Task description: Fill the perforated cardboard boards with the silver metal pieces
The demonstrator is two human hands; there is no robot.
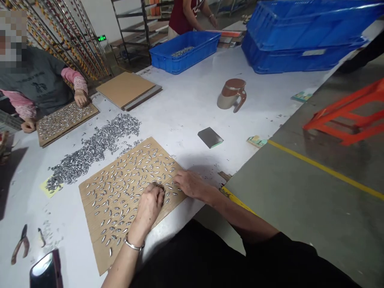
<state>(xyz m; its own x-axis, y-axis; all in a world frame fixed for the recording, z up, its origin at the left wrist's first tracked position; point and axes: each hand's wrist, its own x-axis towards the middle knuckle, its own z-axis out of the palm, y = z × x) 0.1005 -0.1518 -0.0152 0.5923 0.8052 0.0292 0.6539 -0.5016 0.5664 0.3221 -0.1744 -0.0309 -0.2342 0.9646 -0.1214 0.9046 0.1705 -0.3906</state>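
Two bare hands at work over one brown cardboard sheet (95,236). Left hand (151,202): fingers curled and bunched, tips down at the sheet near its right-hand part; contents of the grip hidden, cannot tell whether a piece is held. Silver bracelet (133,246) on that wrist. Right hand (190,184): fingers bent, tips on the sheet close to its right corner; cannot tell whether they pinch anything.

Small silvery pointed pieces (111,252) lie spread over the sheet, mostly apart from one another, in varied orientations. Sheet lies flat on the white table (180,108), near its edge. Beyond the sheet, a long heap of similar pieces (99,142), its near left end on yellow paper (51,193).

Lower left: pliers (22,246), handles apart; phone (46,270) just beside, partly out of view. Right of the heap: dark flat block (210,137), then a brown-topped mug (229,96), upright.

Left side: a person in a grey top (45,84), both hands at a piece-covered board (69,120). Stacked flat boards (126,90) nearby. Far side: blue tub (186,56) with small pieces inside; stacked blue crates (300,36) to its right. Orange-red stool (348,116) on the floor.
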